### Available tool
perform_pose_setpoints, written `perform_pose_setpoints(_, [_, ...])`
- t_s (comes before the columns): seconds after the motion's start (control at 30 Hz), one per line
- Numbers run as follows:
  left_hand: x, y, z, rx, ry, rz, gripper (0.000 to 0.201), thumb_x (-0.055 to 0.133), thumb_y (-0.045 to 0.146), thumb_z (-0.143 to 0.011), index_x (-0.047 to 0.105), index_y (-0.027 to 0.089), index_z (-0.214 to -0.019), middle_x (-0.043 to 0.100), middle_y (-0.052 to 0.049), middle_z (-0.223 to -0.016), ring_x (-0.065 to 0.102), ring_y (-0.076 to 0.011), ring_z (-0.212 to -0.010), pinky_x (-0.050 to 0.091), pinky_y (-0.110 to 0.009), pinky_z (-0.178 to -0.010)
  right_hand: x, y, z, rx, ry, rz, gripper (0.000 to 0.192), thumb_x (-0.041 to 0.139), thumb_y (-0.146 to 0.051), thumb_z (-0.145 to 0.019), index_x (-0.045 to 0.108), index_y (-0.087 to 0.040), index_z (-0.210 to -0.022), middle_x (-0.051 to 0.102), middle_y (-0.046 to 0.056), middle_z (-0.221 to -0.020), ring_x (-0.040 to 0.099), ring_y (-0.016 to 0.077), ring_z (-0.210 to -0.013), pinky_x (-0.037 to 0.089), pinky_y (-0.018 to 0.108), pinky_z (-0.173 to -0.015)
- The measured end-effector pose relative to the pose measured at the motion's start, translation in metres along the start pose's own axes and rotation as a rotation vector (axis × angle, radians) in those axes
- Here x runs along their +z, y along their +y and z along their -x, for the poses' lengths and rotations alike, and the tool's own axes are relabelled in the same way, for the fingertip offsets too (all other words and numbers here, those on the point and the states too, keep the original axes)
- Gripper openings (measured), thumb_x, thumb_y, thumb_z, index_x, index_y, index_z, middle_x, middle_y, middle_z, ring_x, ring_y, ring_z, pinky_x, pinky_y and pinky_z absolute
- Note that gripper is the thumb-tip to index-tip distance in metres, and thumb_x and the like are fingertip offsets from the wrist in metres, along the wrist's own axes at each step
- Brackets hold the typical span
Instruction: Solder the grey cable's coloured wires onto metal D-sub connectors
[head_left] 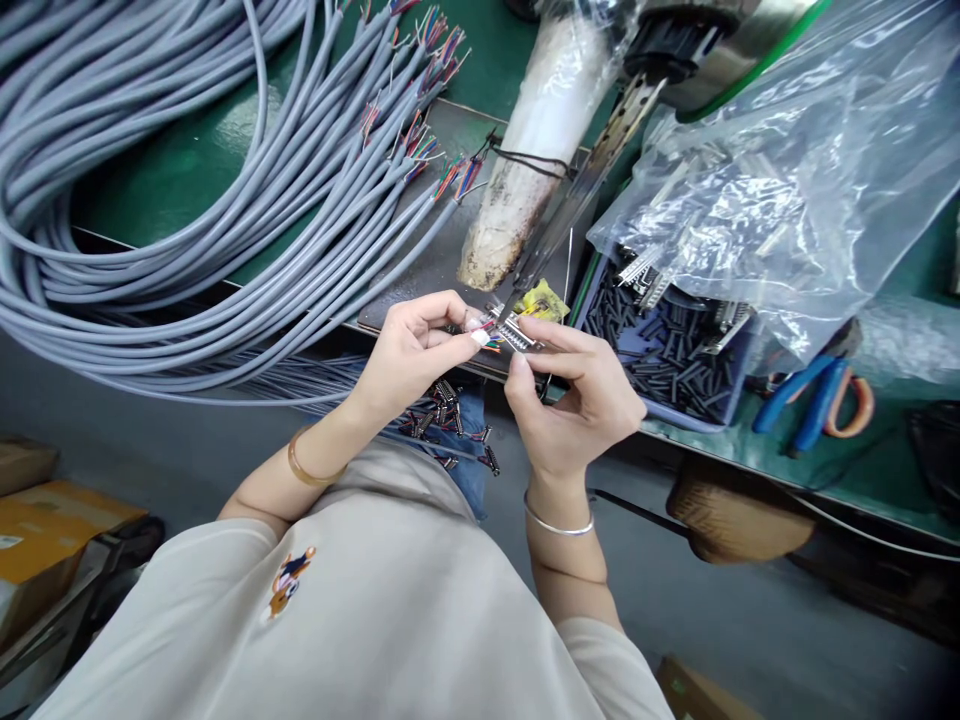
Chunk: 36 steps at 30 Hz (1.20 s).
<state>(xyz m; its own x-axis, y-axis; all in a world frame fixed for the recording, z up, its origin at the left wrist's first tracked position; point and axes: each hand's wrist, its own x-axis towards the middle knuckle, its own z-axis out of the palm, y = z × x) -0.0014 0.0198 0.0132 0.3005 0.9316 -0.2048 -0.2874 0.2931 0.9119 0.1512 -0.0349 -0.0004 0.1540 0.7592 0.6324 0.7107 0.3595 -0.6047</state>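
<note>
My left hand (420,345) is closed in a pinch on thin coloured wires (493,343), at the near edge of the bench. Thumb and forefinger of my right hand (577,390) grip the right end of a small metal multi-pin connector (516,334). The wire ends lie against the connector's left part. A dark soldering iron (544,235) slants down from above, its tip right at the connector; whether it touches, I cannot tell. Just behind the connector is a crumpled yellow sponge-like piece (544,300).
Grey cables (225,250) with stripped coloured ends cover the left. A wrapped white tube (517,150) slants beside the iron. At right are a blue tray (697,415) of black sleeves, a plastic bag (772,200) of connectors and blue-handled cutters (814,400). Wired connectors (442,420) hang below the bench edge.
</note>
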Motion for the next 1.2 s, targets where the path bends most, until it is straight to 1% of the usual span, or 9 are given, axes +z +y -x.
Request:
perform_pose_setpoints(0.13, [-0.001,-0.003,-0.001,-0.024,-0.008,0.013,0.02,0.079,0.019,-0.069,0.06,0.015,-0.067,0.067,0.0,-0.075,0.04,-0.0013,-0.051,0.029,-0.016,-0.043,0.0,0.003,0.005,-0.026,0.007,-0.058,0.011,0.068,-0.018,-0.09,0.064,-0.028,-0.09,0.08,0.001,-0.106,0.078,0.023,-0.094,0.066,0.043,-0.082])
perform_pose_setpoints(0.33, [0.0,-0.005,0.002,-0.02,-0.001,0.007,0.022,0.079,0.019,-0.071,0.058,0.015,-0.069,0.065,0.001,-0.074,0.034,0.0007,-0.045,0.027,-0.018,-0.042,0.003,-0.002,0.007,0.117,0.034,-0.155,0.014,0.069,-0.015,-0.09,0.063,-0.027,-0.089,0.079,0.001,-0.104,0.078,0.0198,-0.095,0.065,0.036,-0.079])
perform_pose_setpoints(0.4, [0.001,-0.005,0.004,-0.006,0.015,-0.02,0.021,0.079,0.021,-0.073,0.059,0.015,-0.071,0.064,0.001,-0.075,0.034,0.0006,-0.045,0.026,-0.018,-0.041,0.004,-0.004,0.007,0.126,0.03,-0.136,0.013,0.069,-0.017,-0.09,0.062,-0.027,-0.087,0.079,0.001,-0.104,0.078,0.02,-0.094,0.065,0.037,-0.077])
perform_pose_setpoints(0.53, [0.003,-0.004,0.007,0.065,0.05,-0.075,0.021,0.078,0.02,-0.076,0.058,0.016,-0.071,0.064,-0.001,-0.076,0.047,-0.0047,-0.058,0.032,-0.016,-0.047,0.006,-0.003,0.008,0.063,0.037,-0.063,0.012,0.067,-0.019,-0.092,0.061,-0.027,-0.087,0.079,0.002,-0.104,0.078,0.021,-0.093,0.065,0.038,-0.074])
perform_pose_setpoints(0.63, [0.005,-0.003,0.007,0.111,0.047,-0.105,0.022,0.077,0.018,-0.078,0.056,0.016,-0.07,0.063,-0.002,-0.076,0.055,-0.0084,-0.067,0.039,-0.017,-0.054,0.007,0.0,0.007,0.001,0.055,-0.05,0.014,0.069,-0.015,-0.09,0.062,-0.027,-0.089,0.08,0.002,-0.104,0.078,0.021,-0.092,0.065,0.038,-0.076])
perform_pose_setpoints(0.8, [0.005,-0.007,0.005,0.186,0.044,-0.127,0.023,0.074,0.016,-0.077,0.053,0.017,-0.069,0.062,-0.001,-0.077,0.053,-0.0068,-0.066,0.044,-0.017,-0.059,0.009,0.004,0.006,-0.064,0.072,-0.02,0.014,0.07,-0.013,-0.088,0.062,-0.025,-0.089,0.08,0.002,-0.103,0.079,0.0203,-0.092,0.065,0.037,-0.079])
perform_pose_setpoints(1.03, [0.007,-0.011,0.003,0.3,0.055,-0.187,0.017,0.066,0.013,-0.078,0.052,0.017,-0.07,0.06,0.001,-0.076,0.049,-0.0051,-0.063,0.04,-0.015,-0.055,0.012,0.003,0.001,-0.093,0.103,-0.015,0.017,0.074,-0.01,-0.085,0.064,-0.023,-0.087,0.081,0.001,-0.1,0.079,0.0186,-0.09,0.064,0.033,-0.078])
perform_pose_setpoints(1.13, [0.007,-0.01,0.003,0.312,0.063,-0.199,0.016,0.066,0.012,-0.078,0.053,0.017,-0.071,0.065,0.0,-0.079,0.051,-0.0058,-0.064,0.042,-0.015,-0.056,0.011,0.0,-0.001,-0.107,0.11,0.012,0.016,0.075,-0.011,-0.085,0.065,-0.023,-0.086,0.081,0.001,-0.101,0.079,0.0191,-0.089,0.065,0.034,-0.077])
perform_pose_setpoints(1.2, [0.007,-0.009,0.003,0.288,0.058,-0.197,0.015,0.066,0.013,-0.077,0.053,0.017,-0.07,0.066,-0.001,-0.079,0.053,-0.0062,-0.065,0.044,-0.016,-0.057,0.01,0.0,0.0,-0.134,0.101,0.041,0.017,0.075,-0.011,-0.084,0.065,-0.024,-0.087,0.081,0.002,-0.103,0.078,0.0187,-0.089,0.065,0.033,-0.075])
